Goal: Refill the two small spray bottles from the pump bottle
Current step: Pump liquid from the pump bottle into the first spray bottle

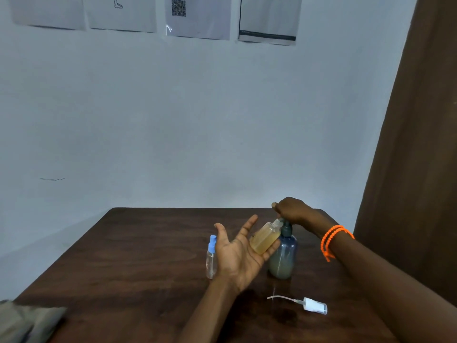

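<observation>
The left hand (238, 251) lies palm up with fingers spread and nearly straight, cradling an uncapped small clear spray bottle (265, 237) filled with amber liquid. This bottle rests across the fingers, tilted, its long axis running from lower left to upper right, and its open neck points up toward the spout of the pump bottle. The right hand (291, 210) sits curled over the pump head, fingers bent down on it; a double orange beaded bracelet (332, 240) circles that wrist.

Under the right hand stands one tall translucent blue-grey pump bottle (283, 256), upright on the dark brown wooden worktop (148, 256), with a low layer of liquid in its base. It touches or nearly touches the held bottle.

There are two small spray bottles: the held one, and a second clear one with a blue spray cap (211, 256), standing upright just behind the left hand's palm. One loose white spray cap with a thin dip tube (309, 304) lies flat on the worktop near the right forearm, tube pointing left.

Four paper sheets (197, 16) hang on the pale wall; one carries a QR code, and any other print is too blurred to read. No label is legible on any bottle. A brown curtain (420, 120) hangs at the right.
</observation>
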Motion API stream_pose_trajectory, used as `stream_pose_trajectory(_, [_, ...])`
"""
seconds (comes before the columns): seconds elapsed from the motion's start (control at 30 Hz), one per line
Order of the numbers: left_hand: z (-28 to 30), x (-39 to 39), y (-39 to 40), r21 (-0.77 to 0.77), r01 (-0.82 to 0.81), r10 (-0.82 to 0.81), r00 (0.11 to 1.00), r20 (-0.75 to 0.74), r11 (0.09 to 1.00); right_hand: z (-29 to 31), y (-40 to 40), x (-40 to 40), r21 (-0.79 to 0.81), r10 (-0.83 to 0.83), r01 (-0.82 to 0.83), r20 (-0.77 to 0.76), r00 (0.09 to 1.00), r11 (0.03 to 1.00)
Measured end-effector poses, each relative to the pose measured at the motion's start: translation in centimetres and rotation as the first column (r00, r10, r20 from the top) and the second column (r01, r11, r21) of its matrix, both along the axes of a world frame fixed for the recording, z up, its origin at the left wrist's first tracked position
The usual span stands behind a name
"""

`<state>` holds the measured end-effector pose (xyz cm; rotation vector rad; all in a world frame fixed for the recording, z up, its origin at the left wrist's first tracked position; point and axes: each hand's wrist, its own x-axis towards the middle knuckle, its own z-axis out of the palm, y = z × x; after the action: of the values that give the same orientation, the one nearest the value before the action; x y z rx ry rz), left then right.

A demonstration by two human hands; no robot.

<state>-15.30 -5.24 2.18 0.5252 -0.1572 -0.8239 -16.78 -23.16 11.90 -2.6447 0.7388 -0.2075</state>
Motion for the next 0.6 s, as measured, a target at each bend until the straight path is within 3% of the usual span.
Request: stream_pose_trajectory(0.6, [-0.32, 0.04, -0.06, -0.034, 0.001, -0.001, 1.000, -0.003, 0.999, -0.28, 0.41, -0.20, 0.007, -0.052, 0.052, 0.016, 0.998, 0.999])
